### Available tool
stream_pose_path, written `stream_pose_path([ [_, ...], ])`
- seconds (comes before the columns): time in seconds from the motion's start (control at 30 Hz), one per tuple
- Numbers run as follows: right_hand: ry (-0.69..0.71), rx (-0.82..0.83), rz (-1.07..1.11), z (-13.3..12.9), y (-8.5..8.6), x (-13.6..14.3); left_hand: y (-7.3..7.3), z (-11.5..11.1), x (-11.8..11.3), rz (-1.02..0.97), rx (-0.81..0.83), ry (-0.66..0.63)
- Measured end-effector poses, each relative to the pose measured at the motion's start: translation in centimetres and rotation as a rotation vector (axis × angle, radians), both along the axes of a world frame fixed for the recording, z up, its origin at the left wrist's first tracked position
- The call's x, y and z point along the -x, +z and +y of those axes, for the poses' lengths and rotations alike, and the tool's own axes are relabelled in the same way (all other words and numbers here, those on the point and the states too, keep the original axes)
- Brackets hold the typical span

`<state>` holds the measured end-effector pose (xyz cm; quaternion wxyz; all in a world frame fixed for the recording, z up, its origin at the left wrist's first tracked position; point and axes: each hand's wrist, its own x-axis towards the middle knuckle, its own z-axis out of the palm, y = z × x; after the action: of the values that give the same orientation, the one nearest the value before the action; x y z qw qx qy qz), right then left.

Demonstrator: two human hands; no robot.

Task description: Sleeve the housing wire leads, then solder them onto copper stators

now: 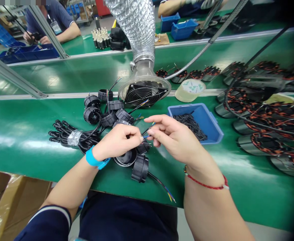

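Note:
Both hands meet over a cluster of black ribbed round parts (140,168) with cables. My left hand (121,140), a blue band at its wrist, is closed in a pinch at thin coloured wires (145,136). From the right, my right hand (168,135) pinches the blue wire between thumb and a finger, its other fingers loosely curled. A yellow-tipped wire end shows just above the pinch. Left of the cluster lies a bundle of black cables (73,137) tied with clear wrap. A blue bin (213,125) of small black sleeves stands right of my right hand.
A metal extraction hood (144,82) on a foil duct hangs behind the cluster. Wound copper-coloured stators (265,144) fill the right side. A tape roll (190,89) stands behind the bin. Cardboard boxes (18,197) are at lower left. Across the bench are two people's arms.

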<state>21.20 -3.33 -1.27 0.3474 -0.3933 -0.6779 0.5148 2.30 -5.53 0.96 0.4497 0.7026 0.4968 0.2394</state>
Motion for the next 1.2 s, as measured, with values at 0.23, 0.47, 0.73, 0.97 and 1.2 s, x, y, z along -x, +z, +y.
stream_pose_path([
  [0.23,0.065,0.042,-0.021,-0.4,-0.5,1.0,-0.1,-0.2,-0.1,0.014,0.018,-0.022],
  [0.47,-0.152,0.092,0.248,0.2,-0.7,1.6,-0.2,0.8,0.7,-0.131,-0.025,0.159],
  [0.73,-0.199,0.177,0.294,-0.1,-1.3,3.2,0.0,0.6,1.1,-0.034,-0.054,0.109],
  [0.97,-0.281,0.373,0.521,0.2,-1.3,3.5,0.2,0.5,1.9,0.114,-0.037,0.025],
  [1.2,-0.315,0.543,0.732,0.0,-1.7,4.8,0.0,0.7,1.2,0.040,-0.009,0.159],
])
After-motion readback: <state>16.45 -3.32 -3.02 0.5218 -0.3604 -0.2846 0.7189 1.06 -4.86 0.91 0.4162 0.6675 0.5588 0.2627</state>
